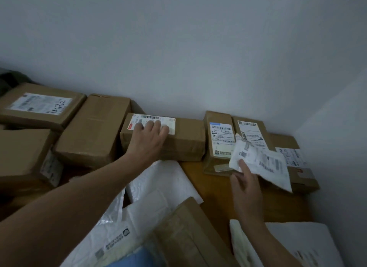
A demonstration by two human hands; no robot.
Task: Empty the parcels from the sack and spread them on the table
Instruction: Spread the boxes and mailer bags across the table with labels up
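Note:
My left hand (148,139) rests with straight fingers on top of a brown cardboard parcel (184,141) that lies against the back wall, over its white label. My right hand (245,179) holds a small white soft parcel (266,163) by its near edge, just above the brown boxes at the right. Two narrow labelled boxes (218,139) stand side by side behind it. White plastic mailers (164,181) and a brown box (188,233) lie near me on the wooden table (214,187). No sack is clearly visible.
Several larger brown boxes (39,106) crowd the left side, one marked 44352. Another white mailer (297,245) lies at the near right. White walls close the back and right; a bare strip of table shows between my arms.

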